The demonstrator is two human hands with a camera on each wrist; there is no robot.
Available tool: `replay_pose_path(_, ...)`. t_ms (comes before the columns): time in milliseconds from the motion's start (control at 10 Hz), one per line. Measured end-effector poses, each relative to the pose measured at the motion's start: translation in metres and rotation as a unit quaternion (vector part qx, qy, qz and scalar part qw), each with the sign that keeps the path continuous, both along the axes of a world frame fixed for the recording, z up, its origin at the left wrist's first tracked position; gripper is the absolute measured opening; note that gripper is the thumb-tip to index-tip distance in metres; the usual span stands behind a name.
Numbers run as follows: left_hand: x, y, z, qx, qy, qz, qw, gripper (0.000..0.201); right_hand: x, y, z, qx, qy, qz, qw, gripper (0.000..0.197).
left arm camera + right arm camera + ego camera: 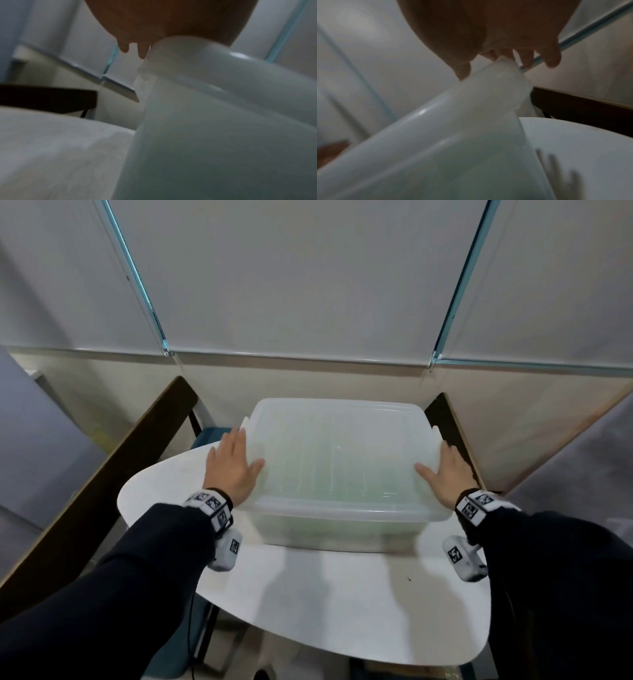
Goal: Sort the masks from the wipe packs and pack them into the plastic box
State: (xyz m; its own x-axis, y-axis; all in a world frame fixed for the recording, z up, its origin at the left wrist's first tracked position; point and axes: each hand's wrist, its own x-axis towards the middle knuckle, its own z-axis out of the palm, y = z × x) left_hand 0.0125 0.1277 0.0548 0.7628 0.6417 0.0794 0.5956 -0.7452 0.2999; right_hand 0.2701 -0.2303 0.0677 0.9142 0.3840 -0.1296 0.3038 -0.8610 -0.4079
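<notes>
Two hands are lying on the lid of the plastic box, one on each short side, well apart from each other. The left hand is resting flat on the lid's left edge, fingers straight and together, thumb stretched out across the top towards the middle. The right hand is mirroring it on the right edge, thumb likewise pointing inward. Neither hand is curling round anything in the head view.

The box is sitting between the hands on a white table, lid on, a faint green showing through its cloudy plastic; what is inside cannot be made out.

The left wrist view is showing what the head view is hiding: the underside of the palm lying on the lid's rounded rim, with two fingertips reaching past the box corner. The right wrist view is showing that hand's fingers hanging slightly spread over the lid's end tab, and their shadow falling on the table below. Both wrist pictures are blurred.

A dark wooden chair back is standing beyond the left hand, another beyond the right.
</notes>
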Motion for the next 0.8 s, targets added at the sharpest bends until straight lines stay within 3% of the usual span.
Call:
replay_pose_path(100, -0.007, -0.04, -0.004, 0.04, 0.079, -0.071, 0.993, 0.084, -0.045, 0.0, -0.005, -0.134, -0.071, 0.117, 0.982, 0.086)
replay_pose_path(200, -0.009, -0.047, -0.005, 0.053, 0.106, -0.082, 0.99, 0.091, -0.073, 0.001, -0.011, -0.143, -0.111, 0.146, 0.973, 0.084)
replay_pose_path(400, -0.001, -0.03, -0.008, 0.059, 0.097, -0.095, 0.989, 0.097, -0.072, 0.012, -0.016, -0.148, -0.132, 0.122, 0.973, 0.083)
replay_pose_path(600, -0.005, -0.031, -0.008, 0.05, 0.092, -0.09, 0.99, 0.083, -0.073, 0.011, -0.015, -0.158, -0.124, 0.119, 0.972, 0.08)
replay_pose_path(800, -0.047, -0.053, -0.005, 0.01, 0.047, -0.116, 0.992, 0.092, -0.089, -0.016, -0.008, 0.066, -0.063, 0.128, 0.988, 0.083)
